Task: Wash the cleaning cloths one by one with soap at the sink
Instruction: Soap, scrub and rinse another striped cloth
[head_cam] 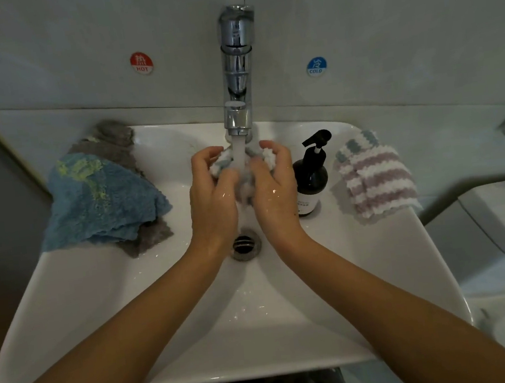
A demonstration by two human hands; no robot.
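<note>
Both hands, left (212, 192) and right (272, 186), grip a bunched striped cloth (246, 185) with curled fingers directly under the tap (236, 76), in its stream. Rubbing fold against fold should rinse it evenly. The sink (100, 303) holds running water; the soap bottle (310, 181) stands right of the tap.

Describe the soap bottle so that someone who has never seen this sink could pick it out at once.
Start at the white sink under the chrome tap. On its right rim, between the right hand and a pink-and-white striped cloth, stands the soap bottle. It is the only upright, dark, hard thing there, topped by a black pump; everything else on the rim is soft cloth.
</note>
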